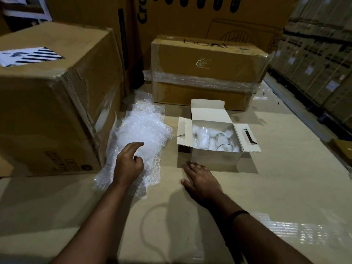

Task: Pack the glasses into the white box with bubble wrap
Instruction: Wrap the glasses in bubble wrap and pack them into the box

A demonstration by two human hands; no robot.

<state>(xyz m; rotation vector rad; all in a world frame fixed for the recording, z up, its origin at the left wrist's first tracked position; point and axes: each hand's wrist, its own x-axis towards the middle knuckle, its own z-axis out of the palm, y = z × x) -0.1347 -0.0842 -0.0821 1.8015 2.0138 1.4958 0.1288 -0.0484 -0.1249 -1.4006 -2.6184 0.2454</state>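
Observation:
The white box (pixel 215 158) stands open on the cardboard surface, its flaps spread out. Inside it lie several clear glasses (pixel 222 142) among white bubble wrap. To the left of the box a loose pile of bubble wrap sheets (pixel 142 130) lies flat. My left hand (pixel 128 163) rests on the near part of that pile, fingers curled, the index finger stretched forward; no sheet is lifted. My right hand (pixel 200 181) lies flat, palm down, on the surface just in front of the box, holding nothing.
A large brown carton (pixel 53 103) stands at the left, touching the bubble wrap pile. A taped carton (pixel 207 73) sits right behind the white box. Taller cartons form a wall at the back, and wrapped stacks (pixel 320 60) line the right side.

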